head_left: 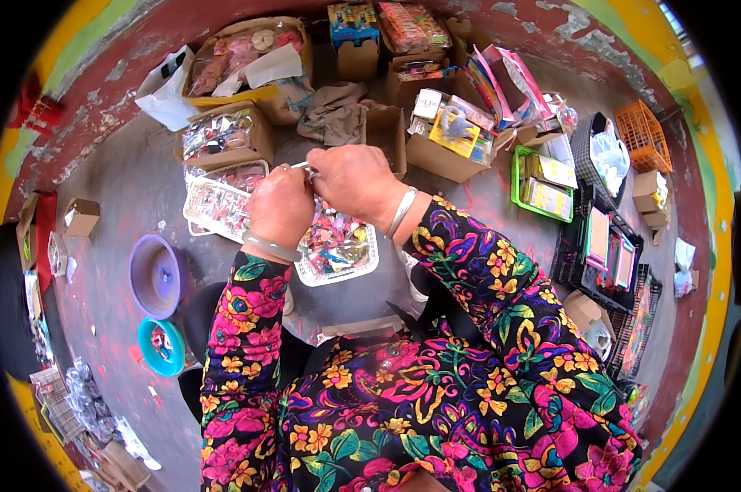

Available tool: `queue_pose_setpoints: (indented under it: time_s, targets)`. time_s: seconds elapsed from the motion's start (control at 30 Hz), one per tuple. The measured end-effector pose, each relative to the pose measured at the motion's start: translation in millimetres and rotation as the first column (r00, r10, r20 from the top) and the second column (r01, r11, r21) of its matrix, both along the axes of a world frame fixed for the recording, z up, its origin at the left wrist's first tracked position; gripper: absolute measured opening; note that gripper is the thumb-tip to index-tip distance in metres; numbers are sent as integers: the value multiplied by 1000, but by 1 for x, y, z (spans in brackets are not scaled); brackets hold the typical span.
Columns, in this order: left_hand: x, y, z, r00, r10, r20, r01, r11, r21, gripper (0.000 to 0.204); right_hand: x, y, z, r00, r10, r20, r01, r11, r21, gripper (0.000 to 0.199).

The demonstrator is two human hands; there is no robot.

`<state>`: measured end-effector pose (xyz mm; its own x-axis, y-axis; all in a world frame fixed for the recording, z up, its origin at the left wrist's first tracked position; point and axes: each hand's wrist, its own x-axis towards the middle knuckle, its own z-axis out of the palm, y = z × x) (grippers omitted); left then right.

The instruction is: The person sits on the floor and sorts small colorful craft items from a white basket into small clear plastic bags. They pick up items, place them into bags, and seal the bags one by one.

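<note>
Small pale piece point(302, 165) at 11 o'clock from centre, raised near white side basket point(215, 215) at 10; too small to identify. Grip: left hand point(279, 203) and right hand point(354, 177) both apparently pinching it, fingertips mostly hidden. For a clean job: pinch lightly, brace one hand against the other, tilt knuckles out of the sightline, work over white front basket point(342, 277) to catch drops. Grey floor point(108, 328), red-stained, scraps about. Purple basin point(161, 279) at 9, teal basin point(145, 344) at 8. Cardboard box point(358, 64) at 12, green crate point(515, 182) at 2. Red wall point(518, 31), paint peeling, at 1.
</note>
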<state>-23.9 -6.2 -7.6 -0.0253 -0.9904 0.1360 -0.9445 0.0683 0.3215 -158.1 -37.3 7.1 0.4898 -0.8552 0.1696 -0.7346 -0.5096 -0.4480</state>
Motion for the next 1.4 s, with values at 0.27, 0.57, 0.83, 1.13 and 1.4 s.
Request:
queue_pose_setpoints:
  time_s: [0.27,0.57,0.83,1.13,1.4]
  targets:
    - [32,-9,-5,582,-8,-813,-83,994,-69,19,-12,-22,1,973,-159,169,136,981,138,18]
    - [30,3,25,346,168,-923,193,950,245,26,-22,-37,1,808,-406,427,-126,589,798,13]
    - [34,-4,0,528,106,-842,160,962,222,21,3,-9,4,934,-121,337,24,960,281,20]
    - [62,-4,13,578,98,-810,-38,995,94,18,-10,-37,-11,727,-397,560,-99,747,658,35]
    - [85,0,42,457,78,-886,-102,994,35,21,-36,-77,-62,868,-406,285,224,834,505,44]
